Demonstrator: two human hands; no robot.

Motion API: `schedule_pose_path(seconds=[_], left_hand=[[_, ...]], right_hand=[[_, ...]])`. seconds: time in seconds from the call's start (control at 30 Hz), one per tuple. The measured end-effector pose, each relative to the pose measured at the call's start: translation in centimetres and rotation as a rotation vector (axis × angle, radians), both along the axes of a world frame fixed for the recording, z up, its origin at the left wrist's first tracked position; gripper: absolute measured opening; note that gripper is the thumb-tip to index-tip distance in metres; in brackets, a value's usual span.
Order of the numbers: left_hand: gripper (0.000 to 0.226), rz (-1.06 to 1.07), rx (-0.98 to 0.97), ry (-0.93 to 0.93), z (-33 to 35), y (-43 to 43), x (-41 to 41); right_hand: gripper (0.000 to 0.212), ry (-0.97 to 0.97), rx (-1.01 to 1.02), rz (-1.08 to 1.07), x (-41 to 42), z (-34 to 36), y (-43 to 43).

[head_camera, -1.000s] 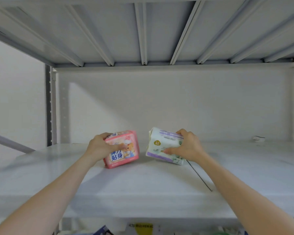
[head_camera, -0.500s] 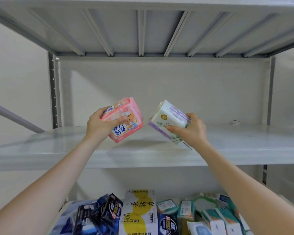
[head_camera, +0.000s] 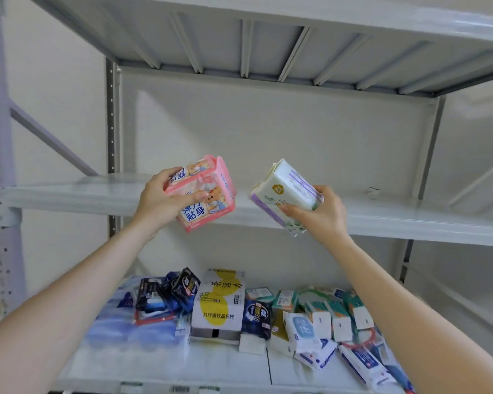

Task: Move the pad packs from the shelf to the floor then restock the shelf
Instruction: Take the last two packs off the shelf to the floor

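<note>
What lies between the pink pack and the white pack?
Nothing: in the head view, the pink pack and white pack are apart, only the shelf behind the gap.

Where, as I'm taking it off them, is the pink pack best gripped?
Grip the pink pack by its bare right end, coming from the right. The left hand wraps its left end with the thumb across the front, and the pack tilts up rightward.

glossy plastic pink pack (head_camera: 204, 194), matt metal shelf (head_camera: 410, 220)
</note>
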State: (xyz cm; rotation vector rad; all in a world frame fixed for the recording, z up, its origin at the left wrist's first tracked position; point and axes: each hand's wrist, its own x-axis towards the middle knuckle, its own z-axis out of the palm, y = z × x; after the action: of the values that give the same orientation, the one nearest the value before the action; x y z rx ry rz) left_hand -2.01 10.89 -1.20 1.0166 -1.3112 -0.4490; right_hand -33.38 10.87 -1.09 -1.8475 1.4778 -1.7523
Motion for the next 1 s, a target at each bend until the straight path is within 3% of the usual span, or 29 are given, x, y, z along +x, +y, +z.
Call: schedule_pose_path(seconds=[0.23,0.37,0.73,1.0], left_hand=[[0.106,0.001,0.159,-0.036,-5.7,8.5,-1.3],[0.096,-0.046,0.249,-0.063,-9.9,12.4,-1.9],[0.11,-0.136,0.574,-0.211,-26.6,24.0,-1.5],[0.098,-0.169,0.782,-0.15,-38.3,29.9,-0.1]], right_hand=[[0.071,0.011,0.149,0.013,-1.7,-5.1,8.3],[0.069,0.017,0.247,0.023,-2.5,-9.1,12.9],[0.071,0.14,0.55,-0.044,-2.4,-25.6,25.6],[0.076,0.21,0.719,-0.066,-1.7,-37.6,32.9]])
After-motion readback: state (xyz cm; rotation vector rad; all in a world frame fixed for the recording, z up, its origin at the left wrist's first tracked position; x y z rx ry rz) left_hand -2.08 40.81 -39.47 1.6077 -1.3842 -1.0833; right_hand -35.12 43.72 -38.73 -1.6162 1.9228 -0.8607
